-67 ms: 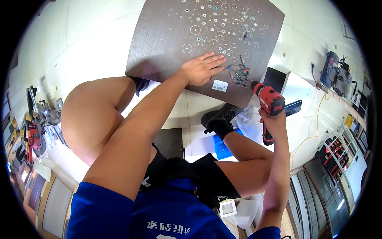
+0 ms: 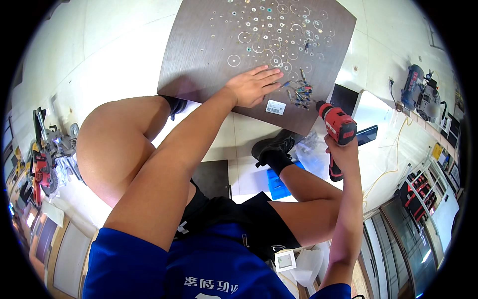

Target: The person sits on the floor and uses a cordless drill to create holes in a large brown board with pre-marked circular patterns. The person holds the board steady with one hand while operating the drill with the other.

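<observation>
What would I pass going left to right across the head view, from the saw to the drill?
Saw → bare knee → left hand → pile of bits → red drill, gripped by right hand.

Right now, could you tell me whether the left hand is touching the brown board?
Touching. The head view shows the left hand lying palm down, fingers spread flat on the brown board, with no gap visible beneath it.

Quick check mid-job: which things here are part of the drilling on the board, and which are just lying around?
In use:
- red cordless drill, in the right hand
- brown board with drilled holes, left hand flat on it
- pile of screws and bits

Lying about:
- miter saw
- blue tool by the wall
- yellow cord
</observation>
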A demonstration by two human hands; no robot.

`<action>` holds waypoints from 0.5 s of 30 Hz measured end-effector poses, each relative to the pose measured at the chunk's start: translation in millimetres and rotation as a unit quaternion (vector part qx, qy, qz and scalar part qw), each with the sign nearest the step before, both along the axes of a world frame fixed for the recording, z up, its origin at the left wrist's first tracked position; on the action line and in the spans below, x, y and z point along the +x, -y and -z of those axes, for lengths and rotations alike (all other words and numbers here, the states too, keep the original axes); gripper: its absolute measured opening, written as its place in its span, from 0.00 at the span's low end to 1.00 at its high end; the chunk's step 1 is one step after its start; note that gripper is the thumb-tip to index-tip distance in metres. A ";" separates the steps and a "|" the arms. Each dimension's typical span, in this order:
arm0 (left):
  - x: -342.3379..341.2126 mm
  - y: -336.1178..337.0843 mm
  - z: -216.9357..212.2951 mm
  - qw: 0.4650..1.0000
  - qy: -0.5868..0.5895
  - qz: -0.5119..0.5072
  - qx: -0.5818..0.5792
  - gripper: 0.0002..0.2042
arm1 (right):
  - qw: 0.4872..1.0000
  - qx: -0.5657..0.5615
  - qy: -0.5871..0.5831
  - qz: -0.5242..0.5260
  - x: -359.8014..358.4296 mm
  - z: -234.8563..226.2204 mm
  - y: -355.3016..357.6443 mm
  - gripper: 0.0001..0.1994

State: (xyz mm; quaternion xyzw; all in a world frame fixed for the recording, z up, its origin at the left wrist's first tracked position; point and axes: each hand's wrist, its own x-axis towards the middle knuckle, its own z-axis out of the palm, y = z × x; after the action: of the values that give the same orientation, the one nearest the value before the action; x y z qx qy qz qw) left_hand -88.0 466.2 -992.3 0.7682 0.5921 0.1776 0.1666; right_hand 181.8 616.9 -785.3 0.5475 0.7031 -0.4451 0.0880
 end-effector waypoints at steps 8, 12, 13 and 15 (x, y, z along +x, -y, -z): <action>0.7 0.1 1.0 1.000 -0.004 0.000 0.000 0.32 | 0.999 -0.028 0.015 0.013 10.4 4.2 -3.7 0.17; 1.5 -0.3 1.5 1.000 -0.010 0.000 -0.004 0.32 | 0.999 -0.025 0.006 0.019 13.5 5.7 -1.0 0.16; 1.9 -0.3 2.0 1.000 -0.012 0.000 -0.006 0.32 | 0.999 -0.029 0.006 0.016 13.7 4.7 -1.0 0.16; 0.6 0.1 2.7 1.000 -0.010 -0.003 -0.002 0.32 | 0.999 -0.033 0.005 0.015 12.9 2.1 -0.8 0.15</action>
State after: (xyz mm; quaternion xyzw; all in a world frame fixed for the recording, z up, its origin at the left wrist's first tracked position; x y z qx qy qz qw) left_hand -87.3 466.1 -994.9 0.7679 0.5962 0.1693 0.1617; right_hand 194.8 617.7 -787.4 0.5570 0.6796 -0.4663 0.1027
